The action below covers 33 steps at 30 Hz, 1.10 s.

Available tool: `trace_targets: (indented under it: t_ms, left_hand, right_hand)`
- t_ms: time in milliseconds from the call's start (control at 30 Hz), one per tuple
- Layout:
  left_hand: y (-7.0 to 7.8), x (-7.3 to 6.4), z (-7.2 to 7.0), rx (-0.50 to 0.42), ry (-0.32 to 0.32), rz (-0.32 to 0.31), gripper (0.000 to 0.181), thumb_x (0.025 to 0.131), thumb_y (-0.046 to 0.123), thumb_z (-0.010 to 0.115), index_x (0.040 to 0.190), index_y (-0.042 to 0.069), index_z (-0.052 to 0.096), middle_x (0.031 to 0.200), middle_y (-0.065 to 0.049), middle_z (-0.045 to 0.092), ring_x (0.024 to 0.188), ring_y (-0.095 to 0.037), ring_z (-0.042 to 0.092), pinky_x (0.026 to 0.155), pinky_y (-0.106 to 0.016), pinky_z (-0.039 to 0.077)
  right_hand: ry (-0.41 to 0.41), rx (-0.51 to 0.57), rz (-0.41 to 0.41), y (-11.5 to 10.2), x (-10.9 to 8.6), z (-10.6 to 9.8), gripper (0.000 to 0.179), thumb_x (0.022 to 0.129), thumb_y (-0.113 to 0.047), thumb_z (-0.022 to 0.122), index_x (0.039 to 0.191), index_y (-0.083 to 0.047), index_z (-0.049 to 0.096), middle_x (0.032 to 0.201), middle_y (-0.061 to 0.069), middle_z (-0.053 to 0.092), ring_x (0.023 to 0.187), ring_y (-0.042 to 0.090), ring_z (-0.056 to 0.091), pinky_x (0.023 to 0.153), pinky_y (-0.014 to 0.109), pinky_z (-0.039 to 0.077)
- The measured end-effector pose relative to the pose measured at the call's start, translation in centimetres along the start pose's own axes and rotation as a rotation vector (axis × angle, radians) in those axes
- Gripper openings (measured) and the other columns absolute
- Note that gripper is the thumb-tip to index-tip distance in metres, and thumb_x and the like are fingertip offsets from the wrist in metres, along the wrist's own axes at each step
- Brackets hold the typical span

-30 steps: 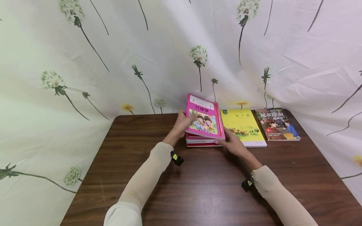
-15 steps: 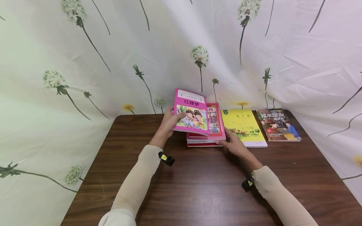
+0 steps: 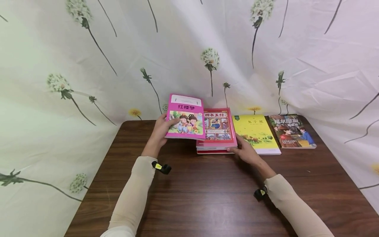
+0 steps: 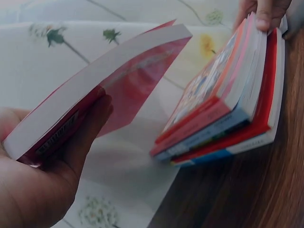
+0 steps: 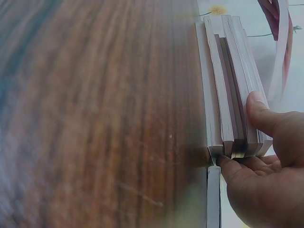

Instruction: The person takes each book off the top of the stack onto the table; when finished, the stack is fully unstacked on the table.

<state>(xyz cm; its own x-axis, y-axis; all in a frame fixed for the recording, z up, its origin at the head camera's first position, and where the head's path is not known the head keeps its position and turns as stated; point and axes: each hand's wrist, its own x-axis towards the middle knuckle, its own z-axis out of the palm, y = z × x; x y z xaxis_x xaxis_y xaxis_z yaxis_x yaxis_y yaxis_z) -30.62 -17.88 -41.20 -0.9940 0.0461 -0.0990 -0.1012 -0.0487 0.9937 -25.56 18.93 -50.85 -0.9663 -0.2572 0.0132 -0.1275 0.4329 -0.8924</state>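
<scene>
Pink 红楼梦 book [image 3: 185,115] raised near back edge of table [image 3: 201,187], left of book stack [image 3: 219,131].
Head: left hand [image 3: 160,132] grips its left side. Left wrist: fingers under back cover; firm grip advisable. Right wrist: right hand [image 5: 268,185] pinches stack's corner, usefully steadying.

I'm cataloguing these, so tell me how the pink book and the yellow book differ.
The pink book is held up, tilted, in the left hand; the yellow book lies flat on the table. The pink book's cover shows large cartoon figures, the yellow book's a landscape. Both show Chinese titles.
</scene>
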Motion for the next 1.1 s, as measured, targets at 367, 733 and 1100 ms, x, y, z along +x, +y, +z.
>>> trace_targets:
  t_ms: [367, 733, 1100]
  left_hand:
    - [-1.8, 0.5, -3.8, -0.056, -0.031, -0.014, 0.063, 0.104, 0.025, 0.07, 0.16, 0.011, 0.043, 0.113, 0.0, 0.07, 0.092, -0.011, 0.075, 0.078, -0.028, 0.066]
    - [-4.8, 1.3, -5.5, -0.037, 0.008, -0.108, 0.067, 0.105, 0.023, 0.068, 0.163, 0.008, 0.038, 0.108, 0.0, 0.07, 0.09, -0.009, 0.074, 0.078, -0.026, 0.065]
    - [-7.7, 1.9, -5.2, 0.106, 0.065, -0.147, 0.066, 0.103, 0.024, 0.07, 0.16, 0.004, 0.043, 0.107, 0.0, 0.069, 0.085, -0.008, 0.072, 0.074, -0.024, 0.064]
  right_hand:
    - [-0.001, -0.01, -0.001, 0.1, 0.0, 0.1, 0.084, 0.105, -0.021, 0.07, 0.172, -0.013, 0.02, 0.168, 0.022, 0.041, 0.154, 0.043, 0.042, 0.122, 0.06, 0.041]
    - [-0.01, 0.006, -0.025, 0.1, 0.2, -0.1, 0.086, 0.104, -0.022, 0.072, 0.172, -0.015, 0.02, 0.168, 0.021, 0.042, 0.155, 0.044, 0.041, 0.123, 0.061, 0.04]
    - [0.007, -0.011, -0.052, 0.2, 0.2, -0.1, 0.084, 0.102, -0.016, 0.073, 0.17, -0.006, 0.024, 0.159, 0.027, 0.051, 0.145, 0.043, 0.053, 0.116, 0.057, 0.048]
